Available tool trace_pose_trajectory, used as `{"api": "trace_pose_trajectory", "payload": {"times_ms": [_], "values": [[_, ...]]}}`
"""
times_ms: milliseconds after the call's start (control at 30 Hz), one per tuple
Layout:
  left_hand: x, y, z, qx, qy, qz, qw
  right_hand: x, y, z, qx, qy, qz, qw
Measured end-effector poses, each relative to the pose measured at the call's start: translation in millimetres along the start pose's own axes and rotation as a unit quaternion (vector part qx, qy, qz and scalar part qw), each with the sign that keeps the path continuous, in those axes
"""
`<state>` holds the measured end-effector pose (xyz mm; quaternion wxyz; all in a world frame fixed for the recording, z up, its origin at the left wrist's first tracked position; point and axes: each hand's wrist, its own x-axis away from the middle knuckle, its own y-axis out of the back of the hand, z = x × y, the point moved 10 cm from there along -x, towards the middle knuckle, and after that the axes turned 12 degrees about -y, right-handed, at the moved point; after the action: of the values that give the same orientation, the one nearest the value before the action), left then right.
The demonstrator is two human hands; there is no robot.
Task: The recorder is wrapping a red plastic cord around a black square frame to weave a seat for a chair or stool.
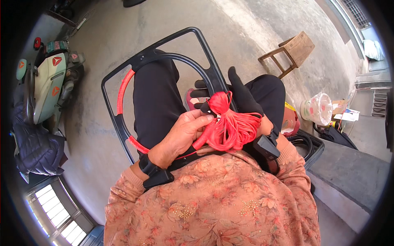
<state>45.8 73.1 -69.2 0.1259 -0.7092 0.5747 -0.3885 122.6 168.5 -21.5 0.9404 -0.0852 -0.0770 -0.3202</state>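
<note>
- Where the view began nearest, a floral orange top [213,205] and two black wrist devices were recorded at the lower edge.
- A left hand [180,135], bare, was noted curled over a red-wrapped section of frame, fingers closed on the cord [230,123].
- A loose bundle of red cord was logged between both hands, on the lap.
- A right hand [242,96], in a black glove, was seen behind the bundle, fingers spread against the frame bar; whether it was gripped could not be told.
- A black plastic frame [164,53] was laid across black-trousered knees, its inner curved bar partly wound in red.
- A grey concrete floor [246,33] was listed beyond.
- A wooden stool [293,51] was placed far right; a scooter [49,82] far left.
</note>
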Motion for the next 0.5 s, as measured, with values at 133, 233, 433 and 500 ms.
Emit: {"api": "trace_pose_trajectory", "payload": {"times_ms": [133, 233, 433, 500], "values": [[0, 1, -8, -0.023, -0.033, -0.005, 0.999, -15, -15, -28, -0.036, -0.215, 0.094, 0.971], [-3, 6, -9, -0.03, -0.037, 0.018, 0.999, 6, -7, -48, 0.075, -0.226, 0.061, 0.969], [1, -1, -12, -0.037, -0.021, 0.015, 0.999, 28, -18, -52, -0.145, -0.258, 0.08, 0.952], [3, -2, -12, -0.032, -0.009, 0.009, 0.999, 29, -20, -50, -0.198, -0.27, 0.081, 0.939]]}}
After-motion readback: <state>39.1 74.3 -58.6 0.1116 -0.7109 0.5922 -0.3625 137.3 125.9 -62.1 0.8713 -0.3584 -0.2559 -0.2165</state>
